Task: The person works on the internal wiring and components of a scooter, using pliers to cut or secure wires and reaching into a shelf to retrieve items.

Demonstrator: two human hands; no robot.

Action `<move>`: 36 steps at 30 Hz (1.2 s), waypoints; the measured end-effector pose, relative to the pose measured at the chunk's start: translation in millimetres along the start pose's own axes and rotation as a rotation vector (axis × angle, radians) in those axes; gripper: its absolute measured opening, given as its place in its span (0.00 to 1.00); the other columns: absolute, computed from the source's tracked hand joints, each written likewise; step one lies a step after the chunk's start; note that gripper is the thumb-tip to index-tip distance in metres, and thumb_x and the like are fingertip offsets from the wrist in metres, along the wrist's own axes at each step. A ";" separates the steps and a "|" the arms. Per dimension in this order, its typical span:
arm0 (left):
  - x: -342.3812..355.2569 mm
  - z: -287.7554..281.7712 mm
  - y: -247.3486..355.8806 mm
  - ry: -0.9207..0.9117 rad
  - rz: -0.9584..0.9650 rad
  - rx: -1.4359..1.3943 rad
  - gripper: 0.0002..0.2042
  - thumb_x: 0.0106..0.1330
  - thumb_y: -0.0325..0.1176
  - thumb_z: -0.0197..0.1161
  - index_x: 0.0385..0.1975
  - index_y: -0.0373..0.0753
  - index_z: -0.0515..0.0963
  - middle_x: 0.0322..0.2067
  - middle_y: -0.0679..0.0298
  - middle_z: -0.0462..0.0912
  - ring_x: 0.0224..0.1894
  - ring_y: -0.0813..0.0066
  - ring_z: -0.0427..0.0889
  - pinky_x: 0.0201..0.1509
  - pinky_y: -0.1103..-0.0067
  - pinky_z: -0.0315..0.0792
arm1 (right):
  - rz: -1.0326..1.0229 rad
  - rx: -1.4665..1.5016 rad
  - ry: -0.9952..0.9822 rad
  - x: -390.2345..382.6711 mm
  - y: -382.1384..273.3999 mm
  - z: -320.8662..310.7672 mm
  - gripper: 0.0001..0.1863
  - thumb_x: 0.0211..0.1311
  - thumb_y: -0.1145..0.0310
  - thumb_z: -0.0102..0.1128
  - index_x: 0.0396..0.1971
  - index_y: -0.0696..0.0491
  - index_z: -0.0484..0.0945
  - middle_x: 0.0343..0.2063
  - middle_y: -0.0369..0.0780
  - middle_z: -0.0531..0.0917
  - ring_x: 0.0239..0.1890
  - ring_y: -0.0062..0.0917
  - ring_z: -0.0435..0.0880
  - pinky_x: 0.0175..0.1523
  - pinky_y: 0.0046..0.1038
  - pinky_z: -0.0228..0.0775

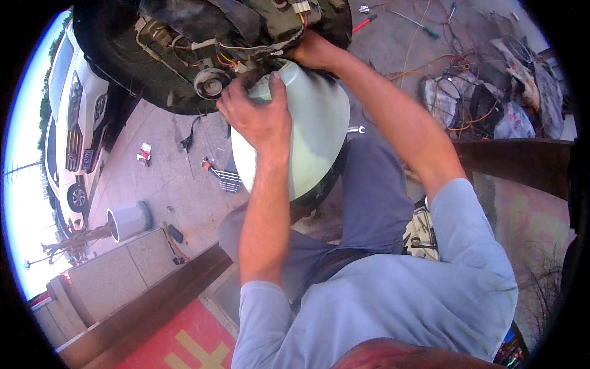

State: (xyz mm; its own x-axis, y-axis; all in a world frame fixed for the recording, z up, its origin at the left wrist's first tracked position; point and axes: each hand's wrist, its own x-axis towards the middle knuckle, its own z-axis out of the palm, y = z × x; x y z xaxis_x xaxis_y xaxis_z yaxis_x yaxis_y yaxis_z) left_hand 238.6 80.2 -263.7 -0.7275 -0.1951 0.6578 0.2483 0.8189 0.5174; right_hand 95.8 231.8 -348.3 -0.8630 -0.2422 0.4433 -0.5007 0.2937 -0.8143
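A pale green curved plastic panel (313, 117) stands between my knees, its narrow end against the dark underside of a vehicle body (141, 67). My left hand (258, 117) is closed on the panel's upper left edge, thumb on the near side, fingers curled beside a round horn-like part (211, 83). My right hand (313, 50) reaches behind the panel's top right to the wiring harness (258, 47). Its fingers are hidden there. Coloured wires and a white connector (301, 7) show just above that hand.
A set of wrenches (227, 179) lies on the paving at left, with a loose wrench (356, 130) by my knee. Screwdrivers (421, 26) and a heap of cables and bags (485, 101) lie at far right. A white car (77, 117) and a grey pot (130, 220) stand left.
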 end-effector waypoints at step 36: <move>-2.5 6.0 3.2 0.013 0.016 0.053 0.14 0.64 0.31 0.65 0.48 0.33 0.84 0.46 0.50 0.86 0.50 0.55 0.82 0.58 0.67 0.72 | 0.186 0.033 -0.239 15.7 1.4 7.2 0.28 0.54 0.50 0.67 0.48 0.57 0.84 0.49 0.51 0.85 0.50 0.42 0.84 0.59 0.37 0.74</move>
State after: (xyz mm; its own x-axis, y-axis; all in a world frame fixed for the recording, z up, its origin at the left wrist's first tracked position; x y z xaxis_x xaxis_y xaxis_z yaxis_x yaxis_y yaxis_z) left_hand 237.4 86.5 -266.9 -0.7155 -0.1885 0.6727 0.2254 0.8492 0.4776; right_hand 82.1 221.7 -345.2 -0.8976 -0.3987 0.1880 -0.3298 0.3245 -0.8865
